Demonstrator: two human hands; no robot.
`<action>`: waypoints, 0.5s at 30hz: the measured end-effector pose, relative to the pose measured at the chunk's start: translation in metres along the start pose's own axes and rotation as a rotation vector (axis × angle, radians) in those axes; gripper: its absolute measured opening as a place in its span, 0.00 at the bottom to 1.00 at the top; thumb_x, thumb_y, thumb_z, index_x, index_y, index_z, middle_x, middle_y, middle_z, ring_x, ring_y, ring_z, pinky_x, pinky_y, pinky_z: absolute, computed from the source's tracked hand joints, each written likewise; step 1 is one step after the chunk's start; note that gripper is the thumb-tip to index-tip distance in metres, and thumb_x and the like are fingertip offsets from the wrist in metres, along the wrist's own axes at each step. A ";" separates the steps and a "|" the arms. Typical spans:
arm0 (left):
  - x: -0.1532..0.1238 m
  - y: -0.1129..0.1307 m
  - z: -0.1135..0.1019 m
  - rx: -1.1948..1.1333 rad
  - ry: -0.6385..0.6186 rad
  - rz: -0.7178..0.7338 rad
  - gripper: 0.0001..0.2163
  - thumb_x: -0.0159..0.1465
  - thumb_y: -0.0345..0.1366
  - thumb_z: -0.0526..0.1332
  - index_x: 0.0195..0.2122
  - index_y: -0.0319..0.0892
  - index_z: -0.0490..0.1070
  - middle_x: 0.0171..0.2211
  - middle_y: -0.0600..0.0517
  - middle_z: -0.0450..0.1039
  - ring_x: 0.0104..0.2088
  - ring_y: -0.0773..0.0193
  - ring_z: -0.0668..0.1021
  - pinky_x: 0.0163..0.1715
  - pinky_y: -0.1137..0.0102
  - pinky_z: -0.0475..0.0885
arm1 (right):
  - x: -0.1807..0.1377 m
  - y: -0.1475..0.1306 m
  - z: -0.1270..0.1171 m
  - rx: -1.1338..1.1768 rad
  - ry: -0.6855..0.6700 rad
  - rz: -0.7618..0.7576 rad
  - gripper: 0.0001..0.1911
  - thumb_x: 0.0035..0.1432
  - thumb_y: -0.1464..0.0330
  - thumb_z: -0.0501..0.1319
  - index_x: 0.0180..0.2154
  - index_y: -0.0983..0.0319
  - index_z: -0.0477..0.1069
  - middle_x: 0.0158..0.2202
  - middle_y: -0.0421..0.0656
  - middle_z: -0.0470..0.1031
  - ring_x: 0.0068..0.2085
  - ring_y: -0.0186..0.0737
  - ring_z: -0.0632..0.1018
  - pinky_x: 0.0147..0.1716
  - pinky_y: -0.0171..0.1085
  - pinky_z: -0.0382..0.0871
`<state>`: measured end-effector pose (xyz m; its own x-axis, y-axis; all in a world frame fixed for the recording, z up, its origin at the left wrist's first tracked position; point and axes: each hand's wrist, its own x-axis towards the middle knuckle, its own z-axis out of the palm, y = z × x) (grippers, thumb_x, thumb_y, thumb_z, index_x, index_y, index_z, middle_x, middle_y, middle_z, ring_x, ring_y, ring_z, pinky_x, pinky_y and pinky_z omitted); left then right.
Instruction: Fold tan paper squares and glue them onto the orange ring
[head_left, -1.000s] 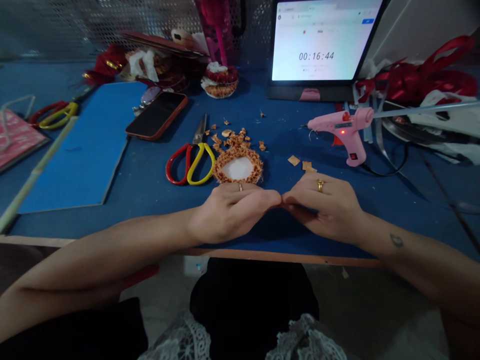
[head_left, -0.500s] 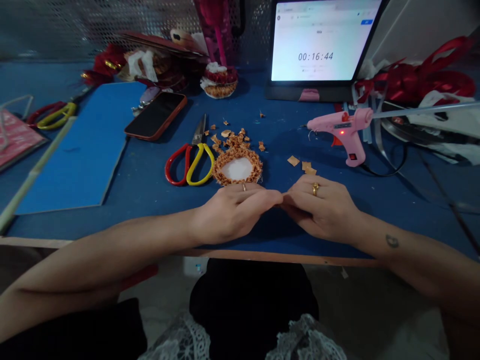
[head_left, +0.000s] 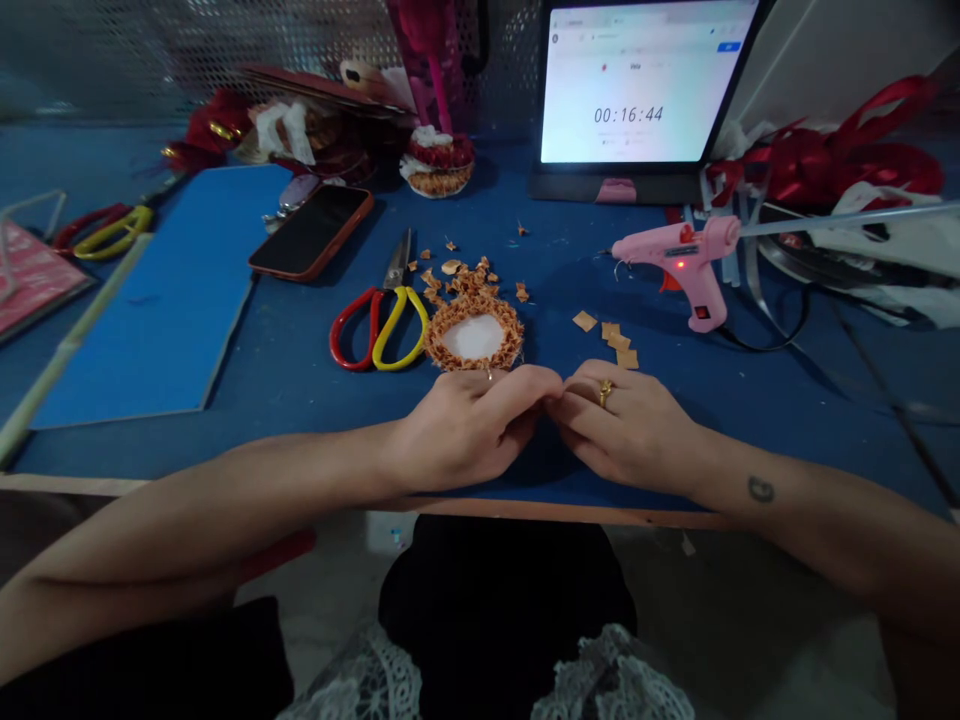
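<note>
My left hand (head_left: 472, 425) and my right hand (head_left: 630, 425) meet fingertip to fingertip just above the front of the table. Both are closed in a pinch, and whatever lies between the fingers is hidden behind them. Right behind my left hand lies a round piece (head_left: 515, 335) with a ruffled tan border and a white centre. Small crumpled tan bits (head_left: 469, 280) are gathered at its far side. Beyond my right hand, several flat tan squares (head_left: 585, 320) lie loose on the table.
Red-and-yellow scissors (head_left: 377, 340) lie left of the round piece, with a phone (head_left: 315, 232) and blue board (head_left: 165, 300) farther left. A pink glue gun (head_left: 694, 260) with its red light on rests at right. A tablet (head_left: 637, 90) stands behind, near red ribbon (head_left: 840, 160).
My right hand has shifted slightly left and down, its fingers tucked closer to my left hand's. One more tan square shows beyond it. My left hand's fingers have curled more.
</note>
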<state>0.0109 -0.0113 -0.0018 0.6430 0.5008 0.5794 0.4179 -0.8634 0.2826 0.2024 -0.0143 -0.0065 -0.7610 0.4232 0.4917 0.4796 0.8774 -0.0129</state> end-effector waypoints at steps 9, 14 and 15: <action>0.004 0.001 -0.001 -0.061 0.033 -0.091 0.11 0.52 0.24 0.57 0.37 0.40 0.62 0.30 0.56 0.72 0.28 0.74 0.75 0.28 0.81 0.71 | 0.002 0.000 0.001 -0.042 0.049 0.006 0.05 0.52 0.75 0.53 0.31 0.65 0.68 0.25 0.42 0.67 0.30 0.35 0.64 0.28 0.33 0.63; 0.007 -0.004 -0.004 -0.034 0.046 -0.115 0.07 0.53 0.27 0.60 0.33 0.39 0.64 0.27 0.58 0.71 0.25 0.76 0.74 0.25 0.83 0.68 | 0.001 0.003 -0.003 -0.033 0.112 0.029 0.04 0.51 0.75 0.54 0.29 0.64 0.66 0.24 0.40 0.66 0.31 0.34 0.66 0.30 0.33 0.64; 0.007 -0.004 -0.004 -0.028 0.035 -0.110 0.05 0.53 0.28 0.60 0.32 0.39 0.65 0.26 0.58 0.71 0.24 0.76 0.74 0.24 0.82 0.67 | 0.000 0.003 -0.003 -0.034 0.111 0.036 0.04 0.51 0.74 0.54 0.31 0.64 0.67 0.25 0.40 0.67 0.31 0.34 0.66 0.31 0.33 0.64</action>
<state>0.0109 -0.0043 0.0041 0.5713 0.5903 0.5703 0.4660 -0.8052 0.3666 0.2052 -0.0124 -0.0038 -0.6910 0.4253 0.5844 0.5217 0.8531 -0.0040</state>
